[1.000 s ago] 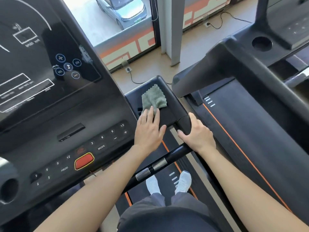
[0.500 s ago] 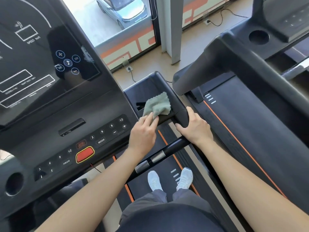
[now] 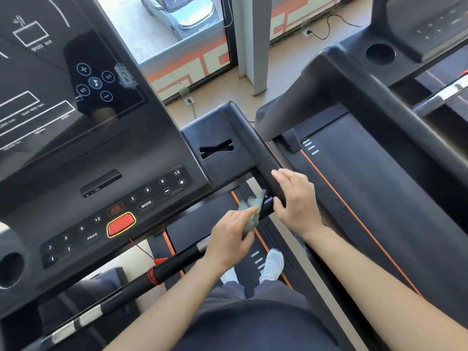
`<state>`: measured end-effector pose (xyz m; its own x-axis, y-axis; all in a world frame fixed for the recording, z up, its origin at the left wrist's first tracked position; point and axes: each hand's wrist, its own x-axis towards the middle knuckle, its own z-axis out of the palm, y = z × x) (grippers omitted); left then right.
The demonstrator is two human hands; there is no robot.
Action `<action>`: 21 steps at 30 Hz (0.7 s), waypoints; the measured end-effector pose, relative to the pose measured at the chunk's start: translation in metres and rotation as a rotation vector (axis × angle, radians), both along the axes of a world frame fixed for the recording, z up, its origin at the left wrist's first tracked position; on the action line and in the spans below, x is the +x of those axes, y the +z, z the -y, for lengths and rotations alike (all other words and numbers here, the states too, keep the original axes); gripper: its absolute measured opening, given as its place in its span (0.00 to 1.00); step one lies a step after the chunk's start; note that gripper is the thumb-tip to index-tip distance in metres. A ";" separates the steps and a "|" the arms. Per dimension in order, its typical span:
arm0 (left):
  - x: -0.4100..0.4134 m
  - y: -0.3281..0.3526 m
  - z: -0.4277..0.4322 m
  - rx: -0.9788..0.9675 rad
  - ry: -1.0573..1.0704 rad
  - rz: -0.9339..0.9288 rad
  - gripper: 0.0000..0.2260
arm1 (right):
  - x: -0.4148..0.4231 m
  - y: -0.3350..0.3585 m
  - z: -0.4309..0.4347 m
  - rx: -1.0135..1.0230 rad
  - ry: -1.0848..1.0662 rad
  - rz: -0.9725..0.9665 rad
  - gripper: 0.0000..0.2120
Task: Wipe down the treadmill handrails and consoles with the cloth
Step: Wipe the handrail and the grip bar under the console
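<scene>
My left hand [image 3: 231, 238] grips a small grey-green cloth [image 3: 252, 207] and holds it against the black front bar [image 3: 177, 262] where the bar joins the right handrail [image 3: 268, 171]. My right hand [image 3: 296, 201] hovers at that handrail with its fingers spread and loosely bent, blurred by motion; whether it touches the rail is unclear. The treadmill console [image 3: 101, 191] fills the left, with a dark screen above, number keys and a red stop button [image 3: 121, 224]. The black side tray [image 3: 217, 148] beside the console is bare.
A second treadmill [image 3: 367, 160] stands close on the right, with its own console and cup holder [image 3: 379, 53]. A cup holder [image 3: 11, 269] sits at my console's left end. My shoes [image 3: 272, 264] stand on the belt below. Floor sockets and cables lie by the window.
My left hand pulled the cloth off the side tray and down to the bar joint. My right hand let go of the handrail corner and opened its fingers.
</scene>
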<state>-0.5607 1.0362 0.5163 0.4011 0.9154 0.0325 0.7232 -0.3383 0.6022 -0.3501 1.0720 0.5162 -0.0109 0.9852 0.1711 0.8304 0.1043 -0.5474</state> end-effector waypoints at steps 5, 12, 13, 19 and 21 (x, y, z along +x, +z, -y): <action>-0.020 -0.010 0.007 0.055 -0.004 -0.011 0.14 | -0.038 -0.021 0.039 0.100 0.397 0.019 0.19; -0.018 -0.017 -0.004 -0.018 0.093 -0.110 0.16 | -0.046 -0.028 0.051 0.153 0.285 0.291 0.11; -0.012 -0.018 -0.009 -0.031 0.075 -0.099 0.16 | -0.044 -0.028 0.054 0.158 0.257 0.322 0.12; 0.007 -0.028 -0.018 0.015 0.031 -0.062 0.14 | -0.028 -0.022 0.064 0.167 0.140 0.454 0.13; 0.001 -0.028 -0.014 0.057 0.047 -0.077 0.14 | -0.030 -0.022 0.059 0.165 0.155 0.435 0.12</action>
